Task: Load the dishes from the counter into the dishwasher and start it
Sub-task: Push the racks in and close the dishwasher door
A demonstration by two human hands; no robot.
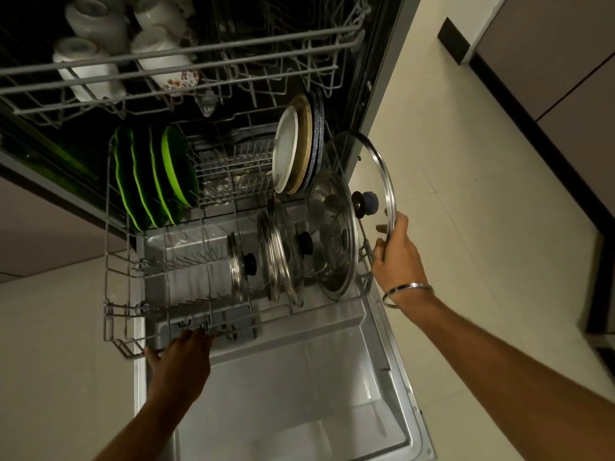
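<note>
— The picture is dim. The dishwasher cavity [40, 134] stays almost black; the floor tiles [466, 161] look pale.

— The glass lid [372, 181] rim gives a bright glint. Straight lines bend near the edges, and the upper cups [90, 24] look soft.

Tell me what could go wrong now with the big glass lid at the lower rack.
1. The right hand holds the big steel-rimmed glass lid only by its rim; it could slip.
2. It may knock the domed steel lid beside it.
3. The left hand holds the grey wire lower rack; a shift could topple lids.
</note>
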